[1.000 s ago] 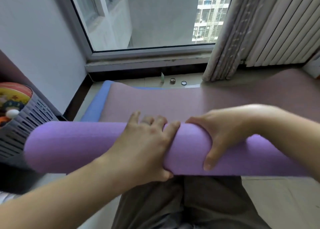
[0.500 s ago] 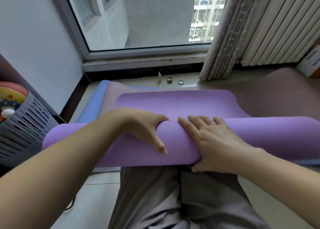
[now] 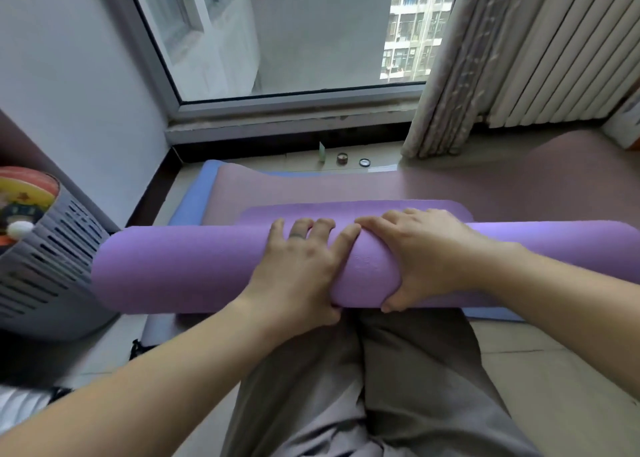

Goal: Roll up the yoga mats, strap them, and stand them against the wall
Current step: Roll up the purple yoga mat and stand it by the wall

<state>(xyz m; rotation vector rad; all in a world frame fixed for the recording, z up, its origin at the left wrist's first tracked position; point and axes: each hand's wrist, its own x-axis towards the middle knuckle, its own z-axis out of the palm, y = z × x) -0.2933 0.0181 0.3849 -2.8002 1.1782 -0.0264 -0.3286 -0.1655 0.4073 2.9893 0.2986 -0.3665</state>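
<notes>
Just beyond the person's grey-trousered knees, the purple foam yoga mat (image 3: 194,269) lies rolled into a thick cylinder running left to right. A short flat tail of it shows on the far side of the roll. The tail rests on a dusty-pink flat mat (image 3: 467,183), which in turn overlies a blue mat (image 3: 195,197).

The left hand (image 3: 301,269) and right hand (image 3: 426,259) sit side by side at the middle of the roll. Both grip it, with fingers curved over the top and thumbs tucked under the near side.

A grey slotted plastic basket (image 3: 45,269) stands close to the roll's left end. Two small round tins (image 3: 342,158) sit on the floor below the window sill, near a patterned curtain (image 3: 446,75).
</notes>
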